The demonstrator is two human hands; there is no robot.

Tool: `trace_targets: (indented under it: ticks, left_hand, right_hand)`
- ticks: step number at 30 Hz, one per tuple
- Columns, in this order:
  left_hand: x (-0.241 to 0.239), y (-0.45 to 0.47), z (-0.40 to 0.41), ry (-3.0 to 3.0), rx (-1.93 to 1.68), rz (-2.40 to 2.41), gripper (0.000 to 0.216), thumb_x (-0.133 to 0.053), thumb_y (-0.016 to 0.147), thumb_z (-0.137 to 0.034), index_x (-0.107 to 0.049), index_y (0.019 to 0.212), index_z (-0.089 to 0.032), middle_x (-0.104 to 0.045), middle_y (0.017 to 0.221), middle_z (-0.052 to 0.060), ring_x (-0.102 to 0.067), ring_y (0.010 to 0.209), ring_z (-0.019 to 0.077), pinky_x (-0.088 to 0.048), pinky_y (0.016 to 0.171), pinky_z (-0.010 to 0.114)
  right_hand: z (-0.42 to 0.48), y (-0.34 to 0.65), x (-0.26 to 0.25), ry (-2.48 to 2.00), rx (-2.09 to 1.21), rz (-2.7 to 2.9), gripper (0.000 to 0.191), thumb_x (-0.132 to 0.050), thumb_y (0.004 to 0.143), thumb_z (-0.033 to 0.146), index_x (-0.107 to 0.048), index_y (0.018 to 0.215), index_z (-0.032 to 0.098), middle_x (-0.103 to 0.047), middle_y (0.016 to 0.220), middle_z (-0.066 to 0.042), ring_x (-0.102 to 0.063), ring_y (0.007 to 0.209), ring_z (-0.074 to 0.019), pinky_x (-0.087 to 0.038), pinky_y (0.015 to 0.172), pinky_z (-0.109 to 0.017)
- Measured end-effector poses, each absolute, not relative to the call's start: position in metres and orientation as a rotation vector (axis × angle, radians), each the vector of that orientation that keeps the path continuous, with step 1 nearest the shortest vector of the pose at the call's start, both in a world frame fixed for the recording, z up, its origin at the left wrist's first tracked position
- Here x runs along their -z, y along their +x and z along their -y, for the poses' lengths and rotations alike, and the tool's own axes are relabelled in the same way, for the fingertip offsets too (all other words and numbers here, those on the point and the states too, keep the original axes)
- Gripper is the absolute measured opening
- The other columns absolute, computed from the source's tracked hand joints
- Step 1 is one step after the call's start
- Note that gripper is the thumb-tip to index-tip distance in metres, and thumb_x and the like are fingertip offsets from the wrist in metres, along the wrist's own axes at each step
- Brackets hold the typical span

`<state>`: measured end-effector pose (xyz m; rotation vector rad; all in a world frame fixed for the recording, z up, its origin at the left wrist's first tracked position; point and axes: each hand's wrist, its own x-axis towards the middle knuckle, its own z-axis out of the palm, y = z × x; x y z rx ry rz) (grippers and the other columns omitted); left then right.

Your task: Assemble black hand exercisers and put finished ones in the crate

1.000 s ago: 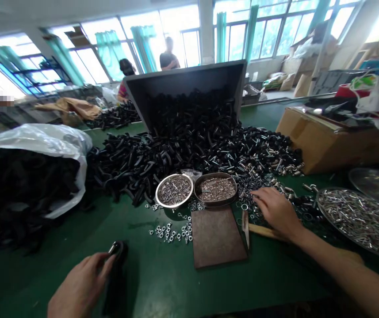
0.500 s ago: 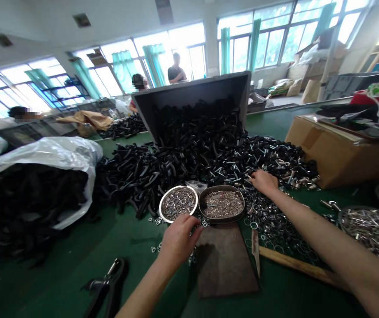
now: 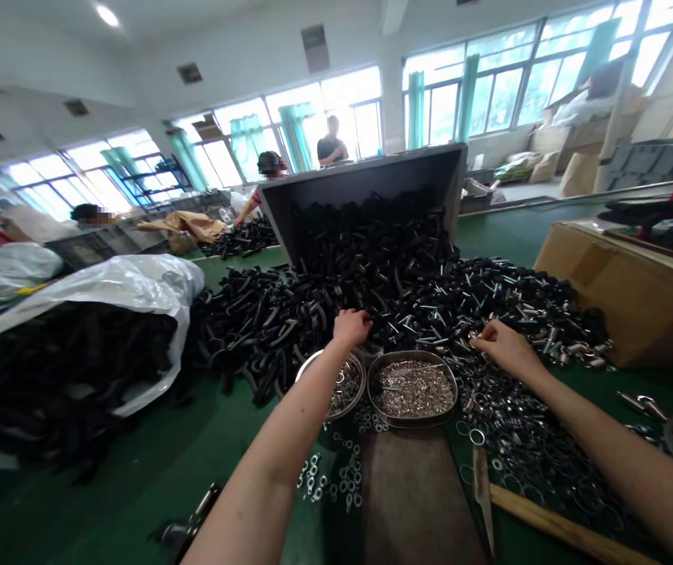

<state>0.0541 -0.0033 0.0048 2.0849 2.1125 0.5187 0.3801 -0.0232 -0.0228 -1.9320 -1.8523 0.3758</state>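
My left hand (image 3: 352, 326) reaches over the round metal bowl (image 3: 360, 386) to the near edge of the pile of black curved parts (image 3: 289, 318). Its fingers are curled in, and what lies under them is hidden. Farther right, my right hand (image 3: 506, 348) pinches thumb and fingers together beside the black parts with silver screws (image 3: 430, 302); whatever it grips is too small to make out. Between the hands stands an oval tin (image 3: 412, 388) full of small metal pieces. Small silver eyelet-shaped pieces (image 3: 351, 475) lie scattered below the bowl.
A tipped grey bin (image 3: 457, 188) spills the black parts. Left is a white plastic bag (image 3: 159, 275), right a cardboard box (image 3: 619, 290). Close by lie a dark flat plate (image 3: 418, 494), a knife blade (image 3: 482, 490), a wooden handle (image 3: 554, 522) and metal rings (image 3: 506, 416). People are beyond.
My left hand has moved forward from below the round bowl to the black pile. My right hand stays at the screw parts, its fingers pinched. The view has shifted left.
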Motion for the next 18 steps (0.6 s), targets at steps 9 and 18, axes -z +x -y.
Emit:
trace_targets:
  ticks: [9, 18]
  left_hand:
    - [0.005, 0.049, -0.013, 1.805, -0.974, -2.031, 0.014, -0.061, 0.074, -0.021, -0.071, 0.084, -0.022, -0.070, 0.095, 0.005, -0.060, 0.097, 0.0219, -0.040, 0.092, 0.035]
    - [-0.039, 0.007, 0.095, 1.078, -1.864, -1.382, 0.029, -0.053, 0.072, -0.020, -0.055, 0.101, -0.018, -0.061, 0.088, 0.002, -0.060, 0.082, 0.0136, -0.048, 0.074, 0.027]
  right_hand:
    - [0.078, 0.376, -0.002, -1.427, -1.127, 1.524, 0.036, -0.064, 0.070, 0.043, -0.055, 0.093, 0.018, -0.056, 0.064, 0.001, -0.048, 0.050, -0.0105, -0.035, 0.041, -0.022]
    - [0.150, 0.354, -0.008, -1.354, -1.377, 1.466, 0.038, -0.066, 0.071, 0.049, -0.058, 0.095, 0.020, -0.057, 0.067, 0.000, -0.049, 0.052, -0.0106, -0.039, 0.044, -0.022]
